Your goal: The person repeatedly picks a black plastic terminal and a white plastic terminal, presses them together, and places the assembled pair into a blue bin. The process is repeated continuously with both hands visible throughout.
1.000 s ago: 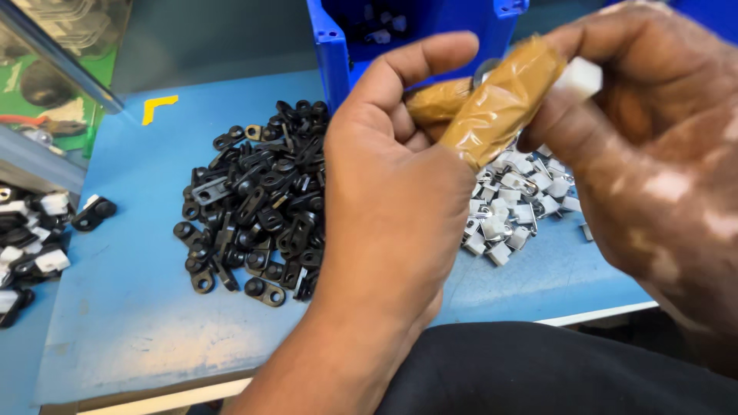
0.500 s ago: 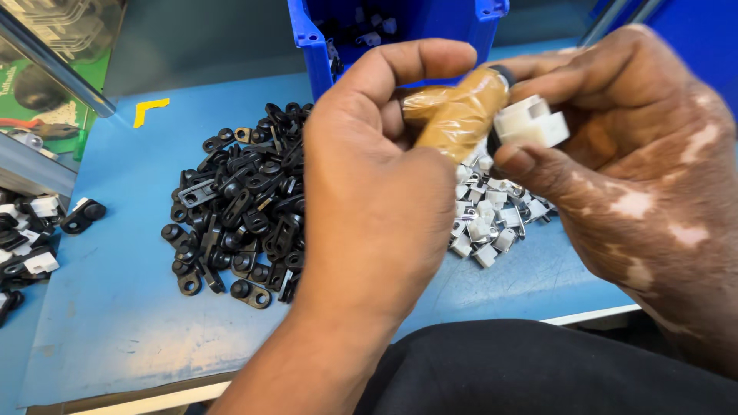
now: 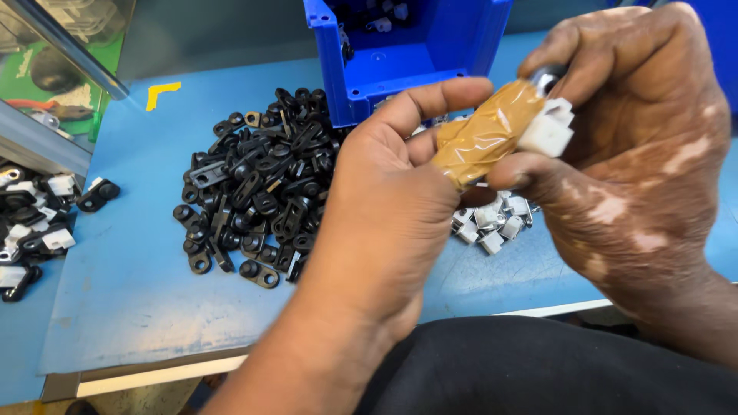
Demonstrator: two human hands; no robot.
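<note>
Above a blue work table, two bare hands met over loose parts. The left hand rose from the lower edge of the view with its back to the camera, wrist bent slightly, fingers stretched toward the right; its forefinger, wrapped in amber tape, lay across the other palm. What the left fingers themselves held could not be told, since the hand's back hid them. The right hand came in from the right, arched over, thumb and curled fingers pinching a small white plastic clip against the taped fingertip, with a dark rounded piece just showing above it. Both hands hovered clear of the table surface.

Beneath them lay a small heap of white clips, partly hidden. Just left of the left hand spread a larger pile of black clamps. A blue bin stood behind the piles, touching the black one. Assembled black-and-white pieces rested at the far left edge.
</note>
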